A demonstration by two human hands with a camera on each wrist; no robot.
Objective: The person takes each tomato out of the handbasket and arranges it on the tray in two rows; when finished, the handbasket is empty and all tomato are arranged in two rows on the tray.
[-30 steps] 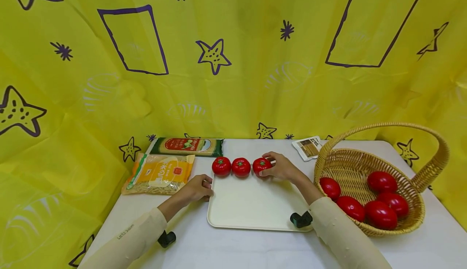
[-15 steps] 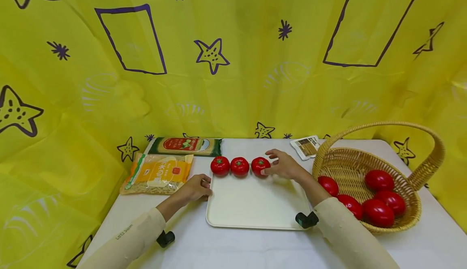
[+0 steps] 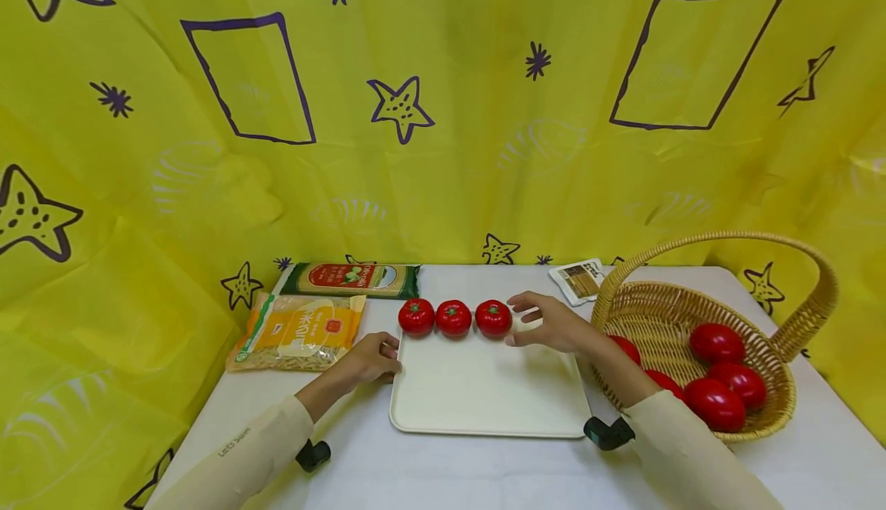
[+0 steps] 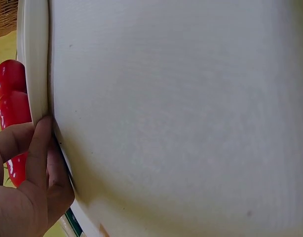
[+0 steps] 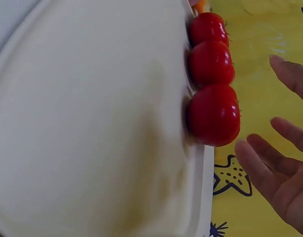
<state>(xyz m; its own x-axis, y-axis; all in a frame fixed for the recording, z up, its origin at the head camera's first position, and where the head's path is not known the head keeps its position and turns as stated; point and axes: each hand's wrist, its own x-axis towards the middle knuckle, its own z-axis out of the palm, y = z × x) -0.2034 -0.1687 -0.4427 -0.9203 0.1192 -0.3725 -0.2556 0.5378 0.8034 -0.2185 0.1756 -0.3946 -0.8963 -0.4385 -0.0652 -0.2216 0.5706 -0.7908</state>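
Observation:
A cream tray [image 3: 487,395] lies on the table in front of me. Three red tomatoes stand in a row along its far edge: a left tomato [image 3: 416,318], a middle tomato [image 3: 453,318] and a right tomato [image 3: 493,318] with a small gap before it. My left hand [image 3: 374,358] pinches the tray's left rim, thumb and fingers meeting at the edge in the left wrist view. Just right of the right tomato, my right hand [image 3: 554,325] holds nothing; in the right wrist view its fingers [image 5: 255,165] are spread and apart from the tomato.
A wicker basket [image 3: 664,302] with a tall handle and several red tomatoes stands at the right, partly behind the right forearm. A yellow pasta bag [image 3: 304,333] and a green noodle pack [image 3: 353,279] lie at the left. Behind the basket is a small white packet [image 3: 580,281].
My right hand has let go of the right tomato and drawn back to the right, its fingers parting. That tomato stays on the tray. The left hand keeps its place on the rim.

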